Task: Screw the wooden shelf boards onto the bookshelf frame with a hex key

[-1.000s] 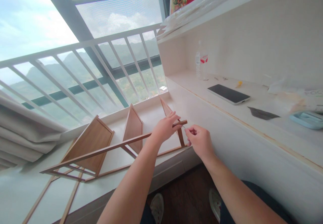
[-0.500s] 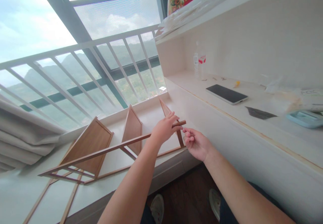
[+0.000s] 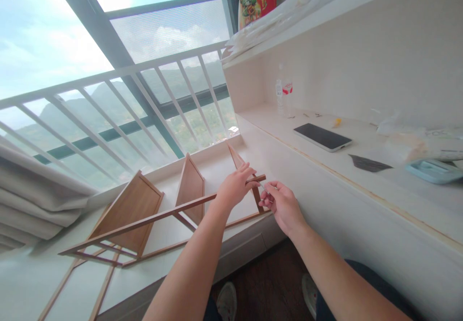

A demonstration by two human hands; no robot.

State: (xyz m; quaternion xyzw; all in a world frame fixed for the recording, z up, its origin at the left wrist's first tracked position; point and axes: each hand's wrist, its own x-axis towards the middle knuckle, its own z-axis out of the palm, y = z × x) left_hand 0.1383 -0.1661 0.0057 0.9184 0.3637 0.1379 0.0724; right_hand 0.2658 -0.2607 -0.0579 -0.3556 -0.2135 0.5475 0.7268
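Left hand (image 3: 235,188) clamps wooden rail (image 3: 188,206) near its end; rack frame (image 3: 133,210) lies on sill (image 3: 21,282). Right hand (image 3: 284,205) pinches small tool, identity unclear, at rail tip. Risk: tool slips off; unsupported frame twists under pressure.

The rack (image 3: 144,215) is smooth brown matt wood, lying on a glossy white sill (image 3: 32,277).

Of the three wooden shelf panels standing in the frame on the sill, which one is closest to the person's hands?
The rightmost panel, the narrow one next to the white cabinet, just behind the left hand. The other two panels stand farther left.
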